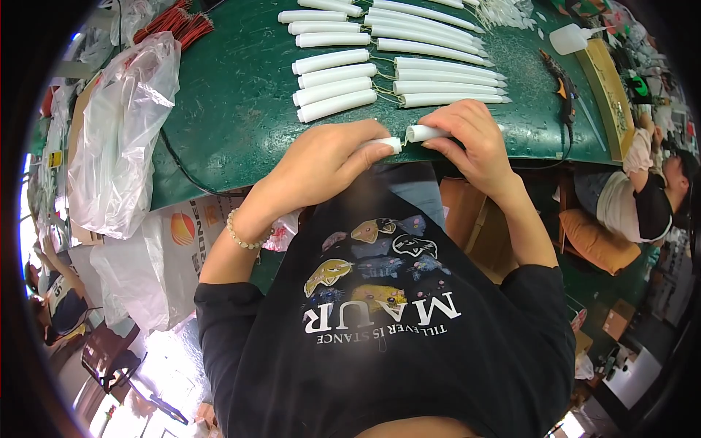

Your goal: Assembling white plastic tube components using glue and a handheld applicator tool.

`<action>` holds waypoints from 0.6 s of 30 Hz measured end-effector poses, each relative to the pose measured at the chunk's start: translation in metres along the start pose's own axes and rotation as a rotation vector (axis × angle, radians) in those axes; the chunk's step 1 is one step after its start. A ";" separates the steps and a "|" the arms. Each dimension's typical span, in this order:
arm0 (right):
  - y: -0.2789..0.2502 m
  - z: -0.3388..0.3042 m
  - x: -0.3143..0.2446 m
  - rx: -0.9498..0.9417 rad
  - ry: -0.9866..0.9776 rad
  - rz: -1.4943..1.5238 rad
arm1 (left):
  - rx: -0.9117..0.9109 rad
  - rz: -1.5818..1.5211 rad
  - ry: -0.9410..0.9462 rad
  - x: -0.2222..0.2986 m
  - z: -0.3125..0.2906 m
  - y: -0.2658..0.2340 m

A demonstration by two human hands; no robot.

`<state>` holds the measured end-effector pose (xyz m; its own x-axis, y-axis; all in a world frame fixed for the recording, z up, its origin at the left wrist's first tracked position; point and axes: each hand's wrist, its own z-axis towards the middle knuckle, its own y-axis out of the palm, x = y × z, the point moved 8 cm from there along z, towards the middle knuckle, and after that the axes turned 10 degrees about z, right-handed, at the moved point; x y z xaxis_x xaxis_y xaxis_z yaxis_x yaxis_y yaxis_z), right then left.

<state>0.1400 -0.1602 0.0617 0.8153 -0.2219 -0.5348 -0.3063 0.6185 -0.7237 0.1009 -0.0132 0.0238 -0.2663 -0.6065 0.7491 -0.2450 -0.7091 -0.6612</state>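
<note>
Both hands meet over the near edge of the green table. My left hand (pixel 332 157) pinches a short white plastic tube (pixel 395 144), its end poking out past the fingertips. Facing it, my right hand (pixel 471 142) is closed on another white tube (pixel 419 133), whose hollow end points left. A thin pale wire (pixel 406 141) seems to run across the small gap between the two. Just beyond my hands lie rows of short white tubes (pixel 336 100) on the left and long white tapered sticks (pixel 453 99) on the right, joined in pairs by thin wires (pixel 385 95).
A glue gun (pixel 562 91) and its cord lie at the right, near a white squeeze bottle (pixel 569 39) and a wooden tray (pixel 610 102). Clear plastic bags (pixel 124 139) hang over the left table edge (pixel 197 191). Red wires (pixel 175 25) are bundled behind. Another person (pixel 635 190) sits far right.
</note>
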 end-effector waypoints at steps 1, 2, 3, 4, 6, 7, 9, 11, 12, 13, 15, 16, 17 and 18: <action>0.001 0.000 0.000 -0.013 0.001 0.017 | -0.022 -0.002 -0.017 -0.001 0.001 0.000; 0.001 0.001 0.000 -0.026 0.000 0.035 | -0.043 -0.004 -0.035 -0.002 0.001 0.001; 0.001 0.001 0.000 -0.027 0.001 0.036 | -0.043 -0.005 -0.036 -0.002 0.001 0.001; 0.001 0.001 -0.001 -0.039 -0.009 0.049 | -0.035 0.008 -0.041 -0.003 0.001 0.001; 0.001 0.003 -0.002 -0.050 -0.018 0.062 | -0.028 0.019 -0.045 -0.004 0.001 0.000; 0.002 0.004 -0.002 -0.069 -0.016 0.066 | -0.041 0.010 -0.045 -0.005 0.002 0.001; 0.004 0.005 -0.002 -0.087 -0.013 0.071 | -0.054 0.000 -0.045 -0.005 0.003 0.002; 0.007 0.006 -0.003 -0.107 -0.011 0.086 | -0.082 -0.042 -0.081 -0.008 0.003 0.004; 0.008 0.007 -0.004 -0.107 -0.010 0.086 | -0.082 -0.042 -0.081 -0.008 0.003 0.003; 0.008 0.007 -0.005 -0.110 -0.006 0.082 | -0.088 -0.052 -0.080 -0.009 0.004 0.004; 0.009 0.007 -0.006 -0.113 -0.004 0.079 | -0.091 -0.061 -0.079 -0.008 0.004 0.003; 0.009 0.006 -0.006 -0.105 -0.009 0.065 | -0.098 -0.056 -0.086 -0.008 0.004 0.003; 0.010 0.005 -0.006 -0.098 -0.012 0.052 | -0.106 -0.053 -0.095 -0.008 0.004 0.003; 0.011 0.005 -0.005 -0.100 -0.011 0.053 | -0.106 -0.055 -0.096 -0.009 0.004 0.005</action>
<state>0.1351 -0.1490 0.0584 0.8021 -0.1820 -0.5689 -0.3962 0.5506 -0.7347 0.1059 -0.0123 0.0138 -0.1611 -0.6032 0.7811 -0.3552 -0.7030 -0.6161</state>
